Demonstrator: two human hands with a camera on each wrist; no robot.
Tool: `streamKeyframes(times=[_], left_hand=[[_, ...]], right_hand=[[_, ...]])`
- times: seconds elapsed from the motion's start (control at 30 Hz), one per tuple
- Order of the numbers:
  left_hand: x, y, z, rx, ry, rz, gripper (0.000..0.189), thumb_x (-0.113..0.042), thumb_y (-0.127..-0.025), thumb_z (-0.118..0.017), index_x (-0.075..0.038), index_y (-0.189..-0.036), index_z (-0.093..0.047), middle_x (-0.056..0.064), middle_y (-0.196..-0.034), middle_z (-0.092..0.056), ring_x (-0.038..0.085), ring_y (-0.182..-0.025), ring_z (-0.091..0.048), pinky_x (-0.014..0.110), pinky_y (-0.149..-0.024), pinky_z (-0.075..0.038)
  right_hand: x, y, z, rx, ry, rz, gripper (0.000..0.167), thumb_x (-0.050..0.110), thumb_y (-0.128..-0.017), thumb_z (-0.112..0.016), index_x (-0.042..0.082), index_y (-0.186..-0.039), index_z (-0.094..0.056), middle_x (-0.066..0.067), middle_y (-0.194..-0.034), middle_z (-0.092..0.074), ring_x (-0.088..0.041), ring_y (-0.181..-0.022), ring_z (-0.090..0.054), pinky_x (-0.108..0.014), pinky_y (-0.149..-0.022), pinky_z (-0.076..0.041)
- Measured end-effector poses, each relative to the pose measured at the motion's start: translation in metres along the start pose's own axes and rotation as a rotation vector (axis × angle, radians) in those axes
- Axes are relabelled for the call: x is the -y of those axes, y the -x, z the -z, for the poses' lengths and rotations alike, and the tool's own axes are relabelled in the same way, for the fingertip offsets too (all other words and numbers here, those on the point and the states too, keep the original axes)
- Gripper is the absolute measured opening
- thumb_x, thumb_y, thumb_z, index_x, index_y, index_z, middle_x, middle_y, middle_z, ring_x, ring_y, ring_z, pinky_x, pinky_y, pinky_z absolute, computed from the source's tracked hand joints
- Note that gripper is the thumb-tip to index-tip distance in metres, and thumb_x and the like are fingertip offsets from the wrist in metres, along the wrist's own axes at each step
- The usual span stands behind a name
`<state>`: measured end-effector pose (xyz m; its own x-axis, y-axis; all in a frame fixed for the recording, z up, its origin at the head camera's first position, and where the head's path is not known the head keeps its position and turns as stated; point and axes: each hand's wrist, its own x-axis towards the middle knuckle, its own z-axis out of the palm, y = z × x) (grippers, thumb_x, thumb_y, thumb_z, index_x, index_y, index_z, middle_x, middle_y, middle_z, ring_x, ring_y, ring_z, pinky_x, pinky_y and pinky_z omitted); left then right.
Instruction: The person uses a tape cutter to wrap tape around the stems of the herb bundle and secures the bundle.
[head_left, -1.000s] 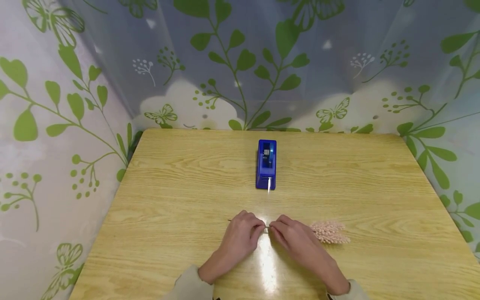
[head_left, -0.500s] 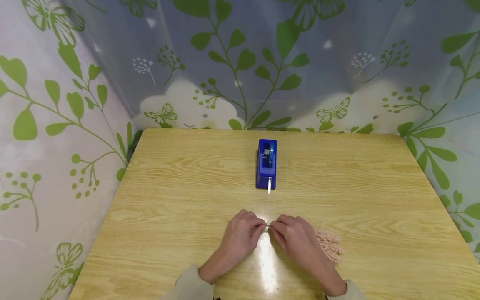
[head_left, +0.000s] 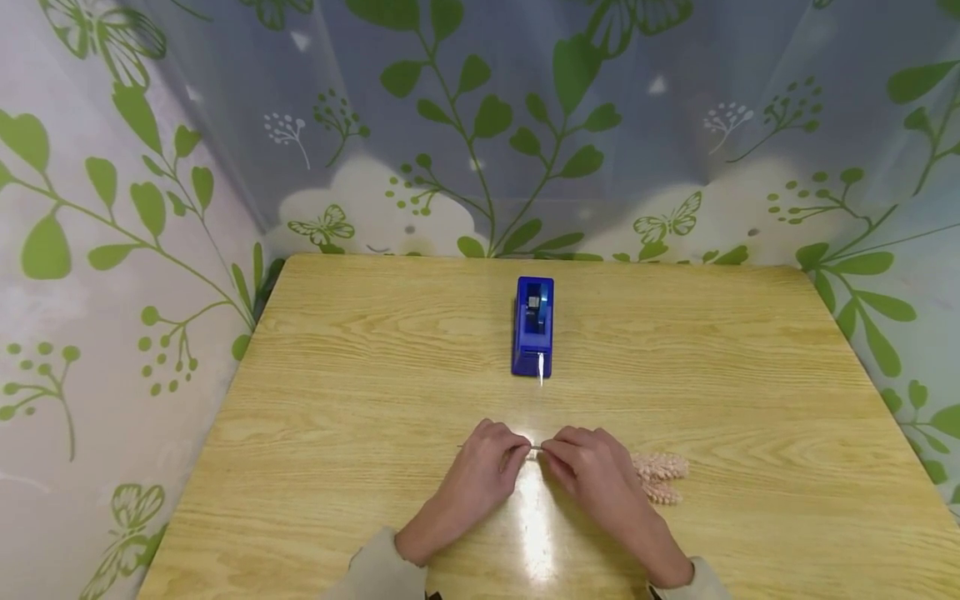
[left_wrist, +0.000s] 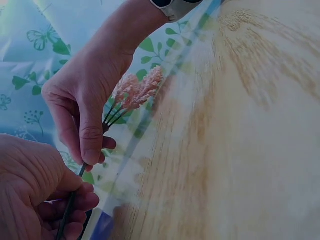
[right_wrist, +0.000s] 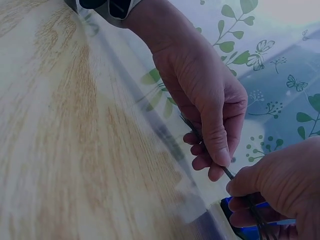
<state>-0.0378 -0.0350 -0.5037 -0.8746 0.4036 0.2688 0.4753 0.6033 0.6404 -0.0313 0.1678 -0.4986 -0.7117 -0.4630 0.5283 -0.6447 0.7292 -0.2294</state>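
Both hands hold an artificial flower sprig by its thin dark green stem point(left_wrist: 71, 210), laid sideways near the table's front. My left hand point(head_left: 480, 471) pinches the stem between thumb and fingertips, its bare end sticking out past the knuckles. A short way to the right, my right hand point(head_left: 596, 479) pinches the same stem nearer the blossom. A little stem shows between the two sets of fingertips. Beyond the right hand spread the fluffy pink flower heads point(head_left: 662, 477), partly hidden by that hand. In the left wrist view the heads point(left_wrist: 137, 91) branch off several thin stalks.
A blue tape dispenser point(head_left: 533, 342) stands beyond the hands, a short strip of clear tape point(head_left: 541, 368) hanging from its front. The wood-grain table point(head_left: 360, 350) meets a leaf-and-butterfly patterned curtain point(head_left: 337, 117) at the back and sides.
The pink heads swung toward the near side, then partly back, and now show less past the right hand than at first. Both hands stay at nearly the same spot, gripping the stem.
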Motion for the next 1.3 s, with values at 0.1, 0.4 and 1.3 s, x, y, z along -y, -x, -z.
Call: streamKeyframes(times=[0.1,0.4,1.3], left_hand=[[0.001,0.000,0.001,0.009,0.013,0.006,0.008,-0.006,-0.096,-0.073,-0.004,-0.097,-0.081,0.001,-0.086,-0.072,0.012,-0.081,-0.057,0.022,-0.072,-0.050],[0.004,-0.004,0.004,-0.024,0.060,-0.049,0.006,-0.004,-0.092,-0.077,-0.006,-0.094,-0.082,0.002,-0.085,-0.073,0.016,-0.082,-0.062,0.025,-0.075,-0.054],[0.001,-0.007,-0.001,0.037,-0.027,0.002,0.010,-0.008,-0.098,-0.071,-0.006,-0.099,-0.080,0.002,-0.091,-0.075,0.016,-0.087,-0.062,0.025,-0.078,-0.055]], right_hand=[[0.000,0.000,0.000,0.003,-0.014,-0.001,0.019,0.000,-0.074,-0.088,0.010,-0.089,-0.082,0.004,-0.083,-0.074,-0.009,-0.067,-0.065,-0.025,-0.058,-0.048],[0.004,-0.002,0.001,0.099,-0.051,-0.097,0.003,0.010,-0.090,-0.081,0.012,-0.089,-0.079,0.004,-0.083,-0.072,-0.007,-0.071,-0.064,-0.026,-0.063,-0.051],[-0.007,0.000,-0.004,-0.005,0.009,0.028,0.014,0.005,-0.077,-0.087,0.008,-0.089,-0.081,0.003,-0.082,-0.074,-0.012,-0.068,-0.068,-0.028,-0.061,-0.049]])
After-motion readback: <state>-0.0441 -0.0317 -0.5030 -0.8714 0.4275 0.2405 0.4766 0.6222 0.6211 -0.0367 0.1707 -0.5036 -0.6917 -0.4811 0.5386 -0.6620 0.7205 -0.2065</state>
